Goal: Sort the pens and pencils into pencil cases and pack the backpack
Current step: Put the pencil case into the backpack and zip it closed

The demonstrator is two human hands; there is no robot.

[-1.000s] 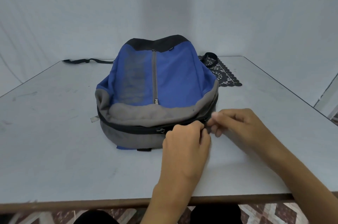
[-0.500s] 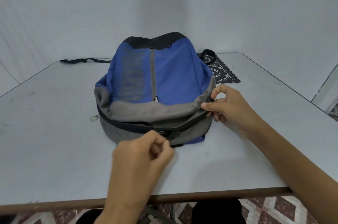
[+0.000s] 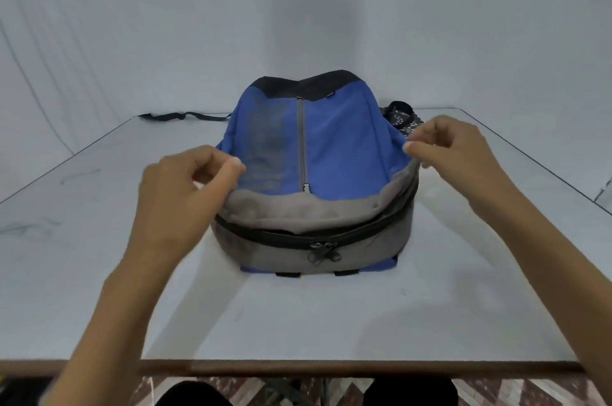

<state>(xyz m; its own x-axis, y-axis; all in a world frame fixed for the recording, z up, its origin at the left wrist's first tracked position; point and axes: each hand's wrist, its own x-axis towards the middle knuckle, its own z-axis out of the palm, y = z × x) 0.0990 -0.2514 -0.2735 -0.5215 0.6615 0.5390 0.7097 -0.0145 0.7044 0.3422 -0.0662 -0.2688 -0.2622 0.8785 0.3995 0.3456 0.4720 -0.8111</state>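
Evidently, with its main zipper (image 3: 323, 245) closed, the blue backpack (image 3: 334, 147) is pinched at either side by the left hand (image 3: 178, 197) and right hand (image 3: 460, 154), so only an even lift seems called for.

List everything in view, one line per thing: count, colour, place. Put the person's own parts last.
backpack: one, blue, grey and black, lying mid-table
zipper pulls: apparently two, dark, together at the backpack's near front
strap: one, black, on the table's far left side
mat: one, black with a pale pattern, behind the backpack on the right
table: one, pale grey top, brown near edge
backdrop: one, white cloth, behind the table
floor: patterned tiles, below the table's near edge
left hand: one, pinches the backpack's left edge
right hand: one, pinches the backpack's right edge
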